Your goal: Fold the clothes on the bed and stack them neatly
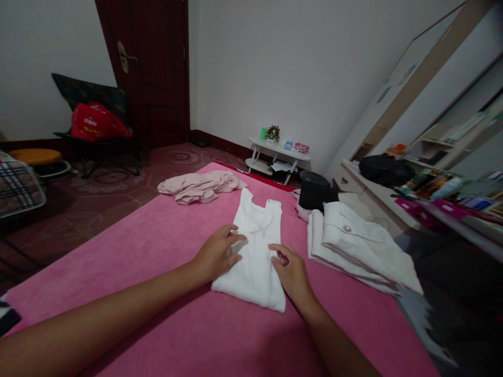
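A white tank top [257, 267] lies folded into a narrow strip on the pink bedspread, its straps and neckline pointing away from me. Over its left edge is my left hand [220, 252], with thumb and fingers apart and the fingertips at the cloth. My right hand [291, 272] is at the right edge, index finger and thumb separated and the other fingers curled. Neither hand has cloth gripped between its fingers. To the right sits a stack of folded white clothes [357, 235], the top one with a round button. A crumpled pale pink garment [200, 186] lies beyond my left hand.
The pink bedspread [157, 251] covers the bed under the clothes. Black folded cloth [318, 195] lies behind the white stack. A dresser [353, 180] holding a black bag and bottles stands at right. Farther off are a small white table [281, 146] and a chair with a red bag [98, 121].
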`<move>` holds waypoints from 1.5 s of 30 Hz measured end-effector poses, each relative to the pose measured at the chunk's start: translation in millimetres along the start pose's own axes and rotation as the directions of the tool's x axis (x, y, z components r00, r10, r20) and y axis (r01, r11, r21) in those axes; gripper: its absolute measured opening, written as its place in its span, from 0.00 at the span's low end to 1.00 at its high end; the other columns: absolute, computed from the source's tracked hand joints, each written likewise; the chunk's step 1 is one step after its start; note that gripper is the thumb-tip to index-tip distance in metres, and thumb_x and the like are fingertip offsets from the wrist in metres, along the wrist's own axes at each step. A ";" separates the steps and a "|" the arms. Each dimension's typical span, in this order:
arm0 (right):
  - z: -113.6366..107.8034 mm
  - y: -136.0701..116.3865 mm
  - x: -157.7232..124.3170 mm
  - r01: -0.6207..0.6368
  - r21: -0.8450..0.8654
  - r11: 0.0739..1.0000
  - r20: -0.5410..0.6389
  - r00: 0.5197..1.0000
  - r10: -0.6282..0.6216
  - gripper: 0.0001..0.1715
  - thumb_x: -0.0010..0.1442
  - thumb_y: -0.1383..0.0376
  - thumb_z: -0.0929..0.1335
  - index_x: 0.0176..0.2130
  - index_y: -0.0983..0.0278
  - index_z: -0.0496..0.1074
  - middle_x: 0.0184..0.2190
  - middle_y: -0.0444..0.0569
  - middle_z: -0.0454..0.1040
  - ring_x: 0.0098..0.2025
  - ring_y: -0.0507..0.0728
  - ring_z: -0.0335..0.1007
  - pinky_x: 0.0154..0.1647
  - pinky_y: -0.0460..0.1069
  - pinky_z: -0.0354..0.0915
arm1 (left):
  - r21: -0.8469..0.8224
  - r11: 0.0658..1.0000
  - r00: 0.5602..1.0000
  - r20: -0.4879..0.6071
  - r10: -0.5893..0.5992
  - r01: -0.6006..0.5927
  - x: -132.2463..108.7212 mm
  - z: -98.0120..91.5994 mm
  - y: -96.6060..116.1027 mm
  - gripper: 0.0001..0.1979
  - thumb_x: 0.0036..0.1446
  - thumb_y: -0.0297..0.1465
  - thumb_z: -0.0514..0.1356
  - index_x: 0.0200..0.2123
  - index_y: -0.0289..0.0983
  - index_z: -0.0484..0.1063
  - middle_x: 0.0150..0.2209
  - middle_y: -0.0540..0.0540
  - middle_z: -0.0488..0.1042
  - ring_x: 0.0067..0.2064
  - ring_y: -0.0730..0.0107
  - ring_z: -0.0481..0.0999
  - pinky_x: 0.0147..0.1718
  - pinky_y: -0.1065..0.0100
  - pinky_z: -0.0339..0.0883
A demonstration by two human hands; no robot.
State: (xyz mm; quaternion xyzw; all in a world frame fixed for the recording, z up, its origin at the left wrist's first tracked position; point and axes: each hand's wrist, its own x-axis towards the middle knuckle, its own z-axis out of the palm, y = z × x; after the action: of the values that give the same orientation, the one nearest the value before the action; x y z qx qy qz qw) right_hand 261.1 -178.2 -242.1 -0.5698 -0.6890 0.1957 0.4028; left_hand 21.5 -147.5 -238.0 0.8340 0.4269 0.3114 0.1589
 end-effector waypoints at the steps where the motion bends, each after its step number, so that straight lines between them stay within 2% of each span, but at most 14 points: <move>1: 1.9 0.6 2.3 0.047 -0.009 0.999 -0.031 0.998 -0.048 0.16 0.56 0.68 0.64 0.44 0.63 0.75 0.35 0.47 0.70 0.30 0.52 0.64 0.31 0.47 0.63 | 0.045 0.997 0.998 0.009 0.059 -0.059 3.1 1.0 0.5 0.17 0.53 0.30 0.62 0.48 0.40 0.74 0.54 0.40 0.67 0.54 0.55 0.66 0.53 0.56 0.62; 6: 1.4 11.2 7.2 0.155 -0.147 0.977 -0.066 0.984 -0.166 0.19 0.58 0.72 0.60 0.43 0.63 0.76 0.33 0.49 0.69 0.36 0.55 0.68 0.39 0.50 0.67 | 0.110 0.976 0.976 0.137 0.170 -0.186 17.8 4.0 -11.3 0.15 0.62 0.28 0.53 0.49 0.38 0.74 0.54 0.40 0.71 0.53 0.57 0.71 0.53 0.55 0.63; 9: -10.0 18.1 1.6 0.192 -0.299 0.935 0.041 0.981 -0.188 0.21 0.56 0.73 0.61 0.44 0.61 0.77 0.45 0.54 0.69 0.47 0.59 0.68 0.50 0.56 0.66 | -0.003 0.974 0.946 0.238 0.220 -0.226 18.7 -2.4 -27.1 0.21 0.62 0.25 0.51 0.58 0.39 0.66 0.62 0.41 0.62 0.58 0.60 0.68 0.55 0.60 0.63; 12: -28.0 21.9 -12.0 0.331 -0.304 0.893 0.211 0.938 -0.276 0.25 0.55 0.73 0.63 0.51 0.58 0.74 0.61 0.52 0.60 0.62 0.62 0.57 0.60 0.61 0.58 | -0.126 0.962 0.910 0.312 0.272 -0.244 8.9 -20.3 -40.8 0.25 0.61 0.22 0.51 0.61 0.41 0.63 0.65 0.43 0.56 0.61 0.61 0.64 0.58 0.62 0.60; 15: -43.2 24.5 -24.2 0.392 -0.204 0.897 0.405 0.868 -0.287 0.32 0.57 0.70 0.64 0.60 0.55 0.64 0.64 0.50 0.57 0.66 0.61 0.51 0.63 0.63 0.54 | -0.193 0.949 0.874 0.377 0.305 -0.248 -5.6 -39.6 -48.8 0.28 0.60 0.25 0.54 0.63 0.44 0.58 0.66 0.43 0.54 0.64 0.60 0.59 0.61 0.58 0.55; 18: -46.3 27.1 -23.6 0.372 -0.186 0.910 0.468 0.848 -0.251 0.34 0.57 0.66 0.67 0.62 0.55 0.61 0.65 0.51 0.57 0.67 0.62 0.48 0.63 0.65 0.53 | -0.188 0.945 0.850 0.415 0.324 -0.269 -13.2 -45.7 -51.6 0.32 0.58 0.30 0.58 0.65 0.46 0.54 0.67 0.43 0.52 0.66 0.56 0.53 0.62 0.51 0.49; 22: -35.7 32.7 -5.6 0.432 -0.145 0.890 0.445 0.832 -0.331 0.31 0.59 0.67 0.66 0.61 0.56 0.63 0.63 0.51 0.59 0.67 0.61 0.48 0.63 0.64 0.54 | -0.166 0.946 0.872 0.368 0.323 -0.280 -6.8 -33.6 -51.2 0.30 0.60 0.31 0.57 0.64 0.44 0.56 0.65 0.42 0.57 0.67 0.56 0.52 0.63 0.50 0.47; 27: -27.5 35.9 12.6 0.410 -0.044 0.911 0.318 0.870 -0.377 0.28 0.57 0.75 0.60 0.53 0.58 0.71 0.58 0.50 0.67 0.62 0.57 0.60 0.61 0.60 0.57 | -0.275 0.948 0.947 0.225 0.228 -0.163 13.0 -20.9 -51.2 0.19 0.63 0.28 0.49 0.55 0.38 0.69 0.55 0.42 0.71 0.57 0.65 0.68 0.59 0.60 0.58; 31: -17.6 32.4 23.7 0.160 0.043 0.986 0.123 0.979 -0.164 0.18 0.59 0.68 0.61 0.47 0.62 0.72 0.52 0.53 0.70 0.52 0.57 0.69 0.52 0.56 0.65 | -0.240 0.971 0.989 0.140 0.052 -0.017 30.1 -15.7 -46.9 0.20 0.61 0.36 0.54 0.53 0.34 0.69 0.47 0.40 0.74 0.45 0.64 0.74 0.46 0.64 0.66; 34: -4.4 28.7 32.2 -0.040 0.062 0.997 0.068 0.997 0.035 0.32 0.53 0.60 0.70 0.55 0.64 0.65 0.50 0.55 0.71 0.44 0.57 0.71 0.44 0.53 0.68 | -0.041 0.998 0.981 0.186 -0.049 0.057 40.4 -9.9 -36.9 0.37 0.46 0.46 0.66 0.57 0.34 0.66 0.44 0.40 0.74 0.40 0.59 0.74 0.39 0.65 0.66; 36: 1.7 23.4 33.8 -0.064 0.035 0.997 0.130 0.990 0.059 0.36 0.48 0.61 0.73 0.55 0.65 0.66 0.47 0.53 0.73 0.43 0.58 0.71 0.44 0.53 0.67 | 0.082 0.993 0.971 0.219 -0.097 0.081 43.7 -7.9 -28.2 0.40 0.39 0.47 0.69 0.54 0.35 0.69 0.43 0.40 0.75 0.40 0.55 0.74 0.37 0.65 0.64; 40: 0.1 3.3 27.3 -0.036 0.016 0.999 0.219 0.975 0.032 0.12 0.53 0.62 0.69 0.38 0.65 0.73 0.32 0.46 0.76 0.34 0.56 0.70 0.36 0.49 0.65 | 0.122 0.985 0.947 0.284 -0.154 0.124 40.8 -11.1 -13.0 0.21 0.44 0.44 0.68 0.38 0.37 0.75 0.32 0.45 0.76 0.33 0.59 0.75 0.29 0.69 0.59; 42: -4.1 -5.5 25.8 -0.044 0.030 0.999 0.162 0.986 0.039 0.09 0.54 0.61 0.68 0.35 0.65 0.73 0.28 0.44 0.74 0.30 0.55 0.69 0.31 0.47 0.63 | 0.089 0.993 0.964 0.246 -0.098 0.078 39.0 -12.7 -9.1 0.13 0.49 0.42 0.65 0.31 0.37 0.74 0.29 0.48 0.75 0.31 0.63 0.74 0.28 0.70 0.57; 45: -6.6 -5.0 32.6 -0.049 0.047 0.998 0.052 0.998 0.046 0.12 0.54 0.60 0.68 0.37 0.65 0.72 0.28 0.44 0.74 0.29 0.55 0.68 0.30 0.47 0.64 | 0.056 0.995 0.985 0.147 -0.086 0.079 42.8 -9.2 -10.5 0.10 0.54 0.39 0.61 0.32 0.38 0.73 0.31 0.50 0.76 0.33 0.66 0.74 0.29 0.71 0.58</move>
State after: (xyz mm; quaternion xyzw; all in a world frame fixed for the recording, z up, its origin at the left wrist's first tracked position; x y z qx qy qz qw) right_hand 262.3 -150.0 -223.7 -0.5710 -0.6803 0.2364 0.3941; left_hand 27.9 -106.7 -220.3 0.8403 0.4556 0.2304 0.1822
